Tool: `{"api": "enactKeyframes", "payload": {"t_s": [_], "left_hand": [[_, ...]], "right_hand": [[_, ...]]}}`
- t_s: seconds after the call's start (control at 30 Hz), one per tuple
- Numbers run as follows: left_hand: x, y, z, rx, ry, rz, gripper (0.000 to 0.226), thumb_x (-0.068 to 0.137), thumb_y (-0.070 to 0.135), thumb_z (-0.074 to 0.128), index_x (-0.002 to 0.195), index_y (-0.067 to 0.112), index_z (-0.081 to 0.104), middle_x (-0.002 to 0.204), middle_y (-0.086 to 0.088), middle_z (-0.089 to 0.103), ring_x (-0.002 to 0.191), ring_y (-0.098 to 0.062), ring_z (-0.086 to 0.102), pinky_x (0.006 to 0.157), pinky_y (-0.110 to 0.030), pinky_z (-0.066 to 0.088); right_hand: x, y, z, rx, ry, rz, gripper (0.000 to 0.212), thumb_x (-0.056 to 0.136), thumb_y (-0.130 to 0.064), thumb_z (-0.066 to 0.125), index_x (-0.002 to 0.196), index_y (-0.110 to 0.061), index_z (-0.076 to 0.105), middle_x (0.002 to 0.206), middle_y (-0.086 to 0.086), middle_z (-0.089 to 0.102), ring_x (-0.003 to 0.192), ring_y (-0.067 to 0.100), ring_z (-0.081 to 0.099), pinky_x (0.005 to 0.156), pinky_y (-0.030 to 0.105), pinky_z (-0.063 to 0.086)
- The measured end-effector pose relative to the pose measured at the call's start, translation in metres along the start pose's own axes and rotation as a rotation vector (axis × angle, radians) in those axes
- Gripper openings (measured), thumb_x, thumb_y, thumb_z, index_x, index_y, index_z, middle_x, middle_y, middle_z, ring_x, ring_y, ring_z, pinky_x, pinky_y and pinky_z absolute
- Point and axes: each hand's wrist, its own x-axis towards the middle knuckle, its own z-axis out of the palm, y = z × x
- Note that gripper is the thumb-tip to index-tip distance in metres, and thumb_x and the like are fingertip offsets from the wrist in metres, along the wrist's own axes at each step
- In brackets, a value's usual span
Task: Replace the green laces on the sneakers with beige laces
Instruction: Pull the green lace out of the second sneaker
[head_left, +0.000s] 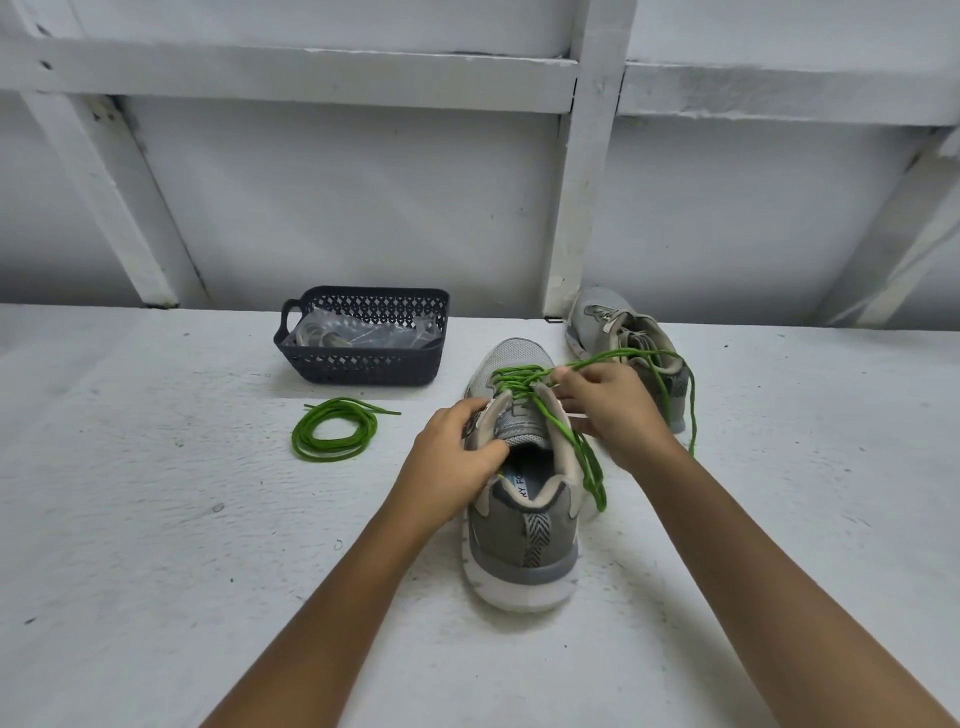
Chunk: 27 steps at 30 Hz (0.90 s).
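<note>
Two grey sneakers, two green laces and one dark basket (363, 364) of clear-wrapped pale laces (322, 339) sit on a rough white surface (156, 519) below a white beamed wall (337, 197). From the near sneaker (522, 530), the far sneaker (605, 325) lies at 1 o'clock, the coiled green lace (335, 429) at 9 and the basket at 10. The left hand (457, 452) grips the near sneaker's collar at 9 o'clock with its thumb inside, and the right hand (608, 410), at 3 o'clock, pinches the threaded green lace (514, 376) between curled fingertips just above the eyelets.
</note>
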Motion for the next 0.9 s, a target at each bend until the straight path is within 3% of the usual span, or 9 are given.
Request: {"api": "enactKeyframes", "payload": {"t_s": [0.07,0.27,0.47,0.73,0.9], "left_hand": [[0.0,-0.0001,-0.0001,-0.005,0.003,0.004,0.067,0.062,0.038,0.05,0.128,0.026,0.054,0.123,0.001,0.058,0.113,-0.014,0.055,0.1,-0.037,0.044],[0.0008,-0.0011,0.0002,-0.01,-0.001,0.006,0.069,0.062,0.038,0.05,0.13,0.025,0.054,0.123,0.002,0.058,0.112,-0.013,0.055,0.1,-0.037,0.044],[0.0,-0.0015,-0.0004,-0.012,-0.009,0.006,0.069,0.063,0.039,0.05,0.131,0.026,0.053,0.125,0.004,0.056,0.112,-0.011,0.055,0.099,-0.035,0.045],[0.0005,-0.0004,-0.0003,-0.009,-0.008,0.006,0.069,0.063,0.039,0.05,0.131,0.025,0.053,0.125,0.003,0.056,0.113,-0.012,0.055,0.1,-0.037,0.045],[-0.0004,0.0001,-0.0008,-0.012,-0.012,0.006,0.062,0.07,0.035,0.055,0.131,0.025,0.053,0.125,0.002,0.056,0.112,-0.012,0.054,0.099,-0.035,0.045]], "right_hand": [[0.0003,0.0024,-0.0015,-0.019,-0.031,0.001,0.024,0.093,-0.012,0.057,0.097,0.01,0.064,0.082,0.017,0.062,0.076,0.023,0.059,0.068,0.032,0.051],[0.0011,-0.0009,0.0005,-0.056,0.074,0.015,0.028,0.1,-0.013,0.044,0.074,-0.007,0.053,0.07,0.003,0.059,0.059,0.011,0.054,0.049,0.019,0.047],[-0.0005,-0.0009,0.0033,-0.117,0.139,-0.032,0.028,0.1,-0.014,0.041,0.074,-0.008,0.05,0.066,-0.002,0.056,0.059,0.012,0.054,0.049,0.021,0.045],[-0.0018,0.0011,-0.0023,-0.068,-0.01,-0.043,0.02,0.093,-0.008,0.054,0.075,-0.013,0.062,0.08,0.011,0.064,0.071,0.019,0.06,0.059,0.026,0.048],[-0.0031,-0.0017,-0.0008,-0.025,-0.021,-0.022,0.033,0.09,0.006,0.043,0.071,-0.011,0.064,0.08,0.017,0.061,0.07,0.024,0.054,0.056,0.026,0.042]]}}
